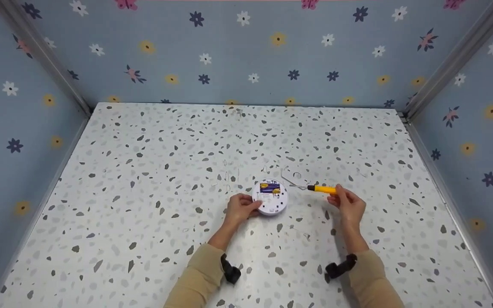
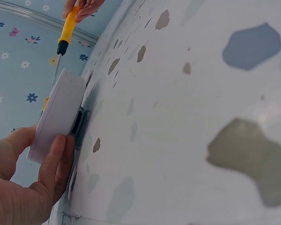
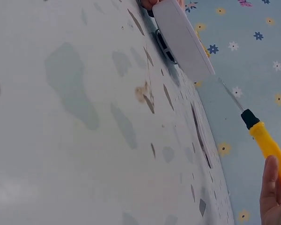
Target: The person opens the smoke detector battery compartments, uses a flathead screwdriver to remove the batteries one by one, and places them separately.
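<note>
A round white device with a purple and yellow label lies on the speckled table. My left hand grips its left rim; in the left wrist view the fingers curl round the white disc. My right hand pinches a yellow-handled screwdriver, whose metal tip points left toward the device's right side. A small clear flat piece lies just behind the tip. In the right wrist view the screwdriver hangs near the disc's edge, not touching it.
Flowered blue walls close in the table on the back, left and right, with metal corner posts. Black wrist straps sit on both beige sleeves.
</note>
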A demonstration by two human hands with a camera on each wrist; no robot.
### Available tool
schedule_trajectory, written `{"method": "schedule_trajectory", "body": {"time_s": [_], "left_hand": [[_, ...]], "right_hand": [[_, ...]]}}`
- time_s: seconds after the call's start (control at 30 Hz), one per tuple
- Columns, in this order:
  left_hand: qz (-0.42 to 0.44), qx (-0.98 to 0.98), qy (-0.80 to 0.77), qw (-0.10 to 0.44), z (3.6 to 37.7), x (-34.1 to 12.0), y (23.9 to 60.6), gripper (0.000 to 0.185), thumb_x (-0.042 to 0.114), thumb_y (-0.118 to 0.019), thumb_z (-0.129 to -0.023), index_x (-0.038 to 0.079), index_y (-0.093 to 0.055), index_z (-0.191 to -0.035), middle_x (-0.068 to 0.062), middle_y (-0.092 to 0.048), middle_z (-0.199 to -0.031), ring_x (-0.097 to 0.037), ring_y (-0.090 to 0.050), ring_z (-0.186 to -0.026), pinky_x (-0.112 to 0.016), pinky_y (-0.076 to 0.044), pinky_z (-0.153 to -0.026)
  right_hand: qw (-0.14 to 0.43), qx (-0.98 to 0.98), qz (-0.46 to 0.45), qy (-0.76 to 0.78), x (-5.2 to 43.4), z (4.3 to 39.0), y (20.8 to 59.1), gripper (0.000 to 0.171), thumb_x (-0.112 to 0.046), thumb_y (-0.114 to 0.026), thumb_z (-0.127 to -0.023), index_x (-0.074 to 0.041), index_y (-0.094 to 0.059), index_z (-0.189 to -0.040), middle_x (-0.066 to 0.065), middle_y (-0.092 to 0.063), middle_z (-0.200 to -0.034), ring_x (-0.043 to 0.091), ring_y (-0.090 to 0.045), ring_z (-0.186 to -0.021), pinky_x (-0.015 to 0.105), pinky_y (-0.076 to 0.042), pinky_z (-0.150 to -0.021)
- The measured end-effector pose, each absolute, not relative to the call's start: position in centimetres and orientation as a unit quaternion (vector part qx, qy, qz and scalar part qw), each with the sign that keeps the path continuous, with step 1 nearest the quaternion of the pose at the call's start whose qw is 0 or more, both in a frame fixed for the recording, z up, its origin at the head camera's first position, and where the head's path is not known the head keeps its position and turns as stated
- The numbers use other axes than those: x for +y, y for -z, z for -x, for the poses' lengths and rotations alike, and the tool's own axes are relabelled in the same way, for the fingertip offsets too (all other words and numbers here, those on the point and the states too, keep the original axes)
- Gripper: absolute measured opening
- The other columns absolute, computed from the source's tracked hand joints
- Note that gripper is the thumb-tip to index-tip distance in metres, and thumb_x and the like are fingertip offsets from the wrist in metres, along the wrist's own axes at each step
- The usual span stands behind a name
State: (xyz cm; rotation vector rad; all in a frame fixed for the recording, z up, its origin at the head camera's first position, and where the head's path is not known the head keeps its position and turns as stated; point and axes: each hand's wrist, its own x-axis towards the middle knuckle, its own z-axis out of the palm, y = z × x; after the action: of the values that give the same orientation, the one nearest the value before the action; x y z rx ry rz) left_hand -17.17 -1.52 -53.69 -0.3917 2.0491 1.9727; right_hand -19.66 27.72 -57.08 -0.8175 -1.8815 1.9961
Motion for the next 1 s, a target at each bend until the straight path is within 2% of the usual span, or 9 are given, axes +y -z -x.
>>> {"method": "schedule_trajectory", "body": {"time_s": [0.27, 0.5, 0.87, 1.0], "left_hand": [[0.14, 0.707, -0.68, 0.133, 17.2, -1.5, 53.7, 0.032, 0.006, -0.068, -0.076, -0.009, -0.051, -0.099, -0.016, -0.06, -0.083, -0.019, -0.061, -0.067, -0.027, -0.053, -0.062], [0.138, 0.708, -0.679, 0.138, 17.2, -1.5, 53.6, 0.032, 0.006, -0.068, -0.076, -0.008, -0.051, -0.1, -0.015, -0.06, -0.083, -0.017, -0.061, -0.066, -0.027, -0.053, -0.062], [0.132, 0.717, -0.671, 0.137, 17.2, -1.6, 53.5, 0.034, 0.009, -0.068, -0.076, -0.008, -0.051, -0.101, -0.014, -0.06, -0.082, -0.018, -0.062, -0.068, -0.027, -0.053, -0.063], [0.136, 0.721, -0.665, 0.139, 17.2, -1.6, 53.5, 0.035, 0.01, -0.069, -0.077, -0.007, -0.051, -0.101, -0.014, -0.06, -0.083, -0.019, -0.062, -0.069, -0.027, -0.053, -0.063]], "right_hand": [[0.136, -0.657, 0.294, -0.681, 28.2, 18.4, 54.7, 0.044, -0.035, -0.065, -0.079, -0.001, -0.062, -0.107, 0.011, -0.063, -0.086, 0.02, -0.063, -0.07, 0.021, -0.051, -0.064], [0.167, -0.602, 0.307, -0.718, 30.4, 19.4, 56.4, 0.044, -0.031, -0.07, -0.074, 0.001, -0.062, -0.104, 0.012, -0.062, -0.082, 0.019, -0.063, -0.066, 0.023, -0.052, -0.063], [0.172, -0.586, 0.346, -0.713, 31.8, 20.5, 56.4, 0.055, -0.04, -0.071, -0.067, -0.003, -0.062, -0.106, 0.009, -0.061, -0.091, 0.017, -0.063, -0.073, 0.02, -0.051, -0.064], [0.172, -0.58, 0.347, -0.717, 32.1, 20.9, 56.4, 0.053, -0.037, -0.071, -0.069, -0.003, -0.061, -0.108, 0.009, -0.06, -0.093, 0.017, -0.063, -0.075, 0.019, -0.05, -0.064]]}}
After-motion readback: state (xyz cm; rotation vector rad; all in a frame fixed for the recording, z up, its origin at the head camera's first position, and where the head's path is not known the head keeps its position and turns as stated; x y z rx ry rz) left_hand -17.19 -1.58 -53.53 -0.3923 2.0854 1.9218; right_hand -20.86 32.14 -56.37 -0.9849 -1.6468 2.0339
